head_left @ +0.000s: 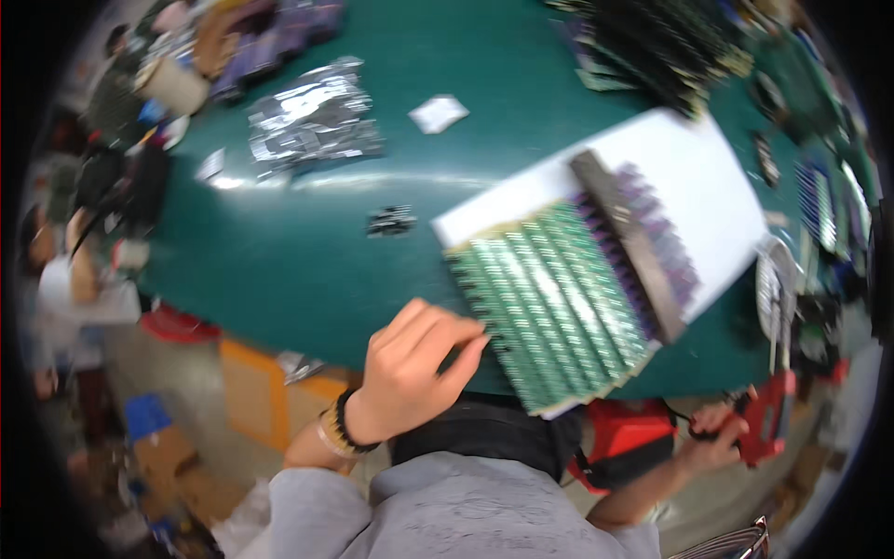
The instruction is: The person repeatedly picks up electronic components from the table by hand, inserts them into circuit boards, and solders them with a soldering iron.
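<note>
My left hand [410, 373] reaches over the table edge, thumb and forefinger pinched together at the left edge of a row of green circuit boards [559, 298]. Whatever lies between those fingertips is too small to make out. Small black parts line that edge of the boards. The boards rest on a white board [712, 177], with a dark grey bar [629, 242] lying across them and purple strips on both sides of it. Low at the right, my right hand [717, 443] is closed around a red hand-held tool [771, 419], blurred by motion.
A small pile of black parts [391, 221] lies on the green table [307, 233]. Behind it are a silvery plastic bag [317, 121] and a white scrap [438, 114]. Stacked boards [661, 47] stand at the far right. A red and black seat [629, 438] is below the table edge.
</note>
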`<state>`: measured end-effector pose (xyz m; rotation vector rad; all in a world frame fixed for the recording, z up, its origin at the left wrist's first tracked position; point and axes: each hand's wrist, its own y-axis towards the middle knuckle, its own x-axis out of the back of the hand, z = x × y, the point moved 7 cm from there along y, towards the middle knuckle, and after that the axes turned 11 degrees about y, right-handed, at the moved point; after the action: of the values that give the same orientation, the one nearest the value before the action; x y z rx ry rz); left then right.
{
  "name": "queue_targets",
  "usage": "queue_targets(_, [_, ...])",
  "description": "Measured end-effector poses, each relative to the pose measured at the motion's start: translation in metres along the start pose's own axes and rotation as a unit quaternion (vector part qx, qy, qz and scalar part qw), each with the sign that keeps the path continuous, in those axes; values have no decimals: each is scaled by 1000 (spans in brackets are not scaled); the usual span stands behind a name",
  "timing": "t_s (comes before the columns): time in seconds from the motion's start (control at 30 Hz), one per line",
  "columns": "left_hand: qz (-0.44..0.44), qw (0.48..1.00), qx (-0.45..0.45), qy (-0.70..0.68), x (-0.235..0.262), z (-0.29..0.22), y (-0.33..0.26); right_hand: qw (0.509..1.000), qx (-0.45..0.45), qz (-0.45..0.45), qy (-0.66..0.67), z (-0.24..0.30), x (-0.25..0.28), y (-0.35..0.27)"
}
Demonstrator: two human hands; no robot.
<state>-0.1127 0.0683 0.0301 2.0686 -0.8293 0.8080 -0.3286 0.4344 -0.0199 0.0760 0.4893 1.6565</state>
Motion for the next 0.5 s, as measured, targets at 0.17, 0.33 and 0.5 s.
queue_targets(0.17, [-70,967,16,246,33,59,24,998,-47,31,43,-3,-14,-17])
queue_targets(0.33, [-34,968,-60,243,23,70,34,995,-69,42,58,-3,-23,-27])
queue_targets(0.5, [-27,958,-93,269,13,66,37,994,-68,75,42,1,-34,-33])
